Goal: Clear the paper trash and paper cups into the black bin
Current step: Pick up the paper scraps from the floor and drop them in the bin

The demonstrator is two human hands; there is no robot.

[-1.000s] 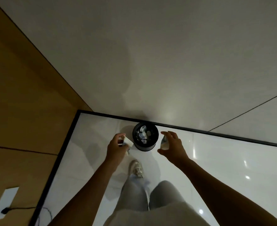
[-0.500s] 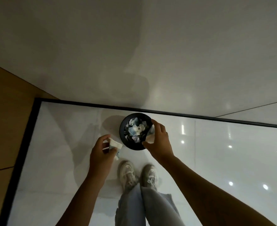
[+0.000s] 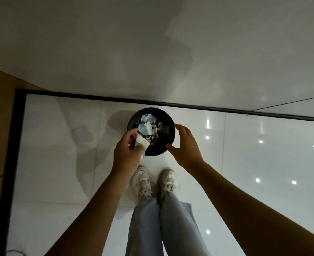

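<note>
left hand point(image 3: 127, 154) pinching paper point(image 3: 141, 143)

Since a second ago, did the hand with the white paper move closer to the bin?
Yes. The left hand with the white paper moved right, toward the black bin. Before, it was beside the bin; now the paper overlaps the bin's near-left rim.

Black bin point(image 3: 168, 145): near-left rim is hidden by the left hand point(image 3: 127, 156) and white paper point(image 3: 141, 143). Crumpled contents point(image 3: 148, 126): individual pieces cannot be told apart.
</note>
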